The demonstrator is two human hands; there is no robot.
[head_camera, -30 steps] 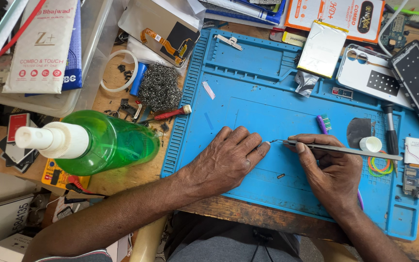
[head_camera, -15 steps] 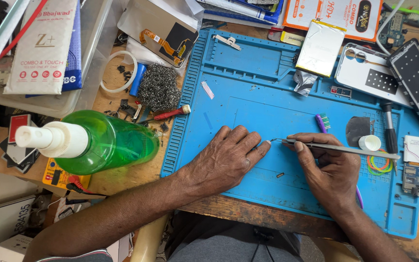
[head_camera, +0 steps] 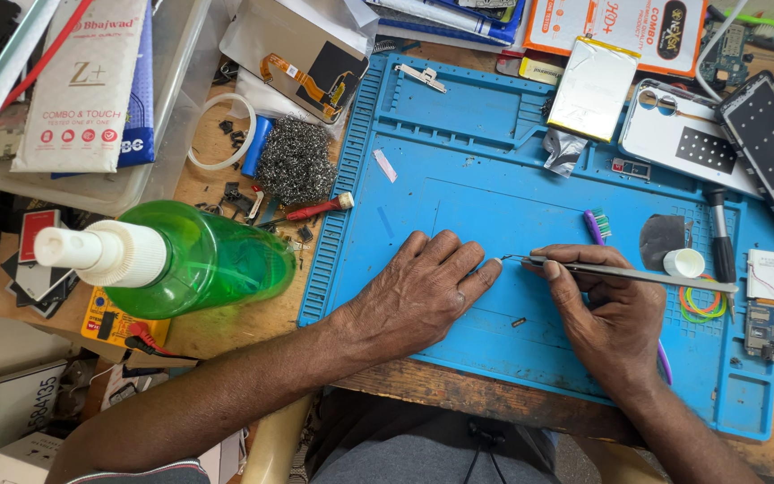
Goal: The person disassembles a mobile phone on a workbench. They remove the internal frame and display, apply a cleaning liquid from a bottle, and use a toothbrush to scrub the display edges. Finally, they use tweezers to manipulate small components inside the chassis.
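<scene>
My left hand lies palm down on the blue work mat, fingers together and pointing right. My right hand holds a pair of metal tweezers that lies across its fingers. The tweezer tip sits just off my left forefinger tip, near the mat's middle. Whether the tip grips anything is too small to tell. A tiny dark part lies on the mat below the two hands.
A green spray bottle lies at the left. Steel wool, a small red screwdriver, a phone battery, a white phone back, a phone frame, a black-handled tool and rubber bands surround the mat.
Both hands have stayed almost still; the tweezer tip remains by my left forefinger.
</scene>
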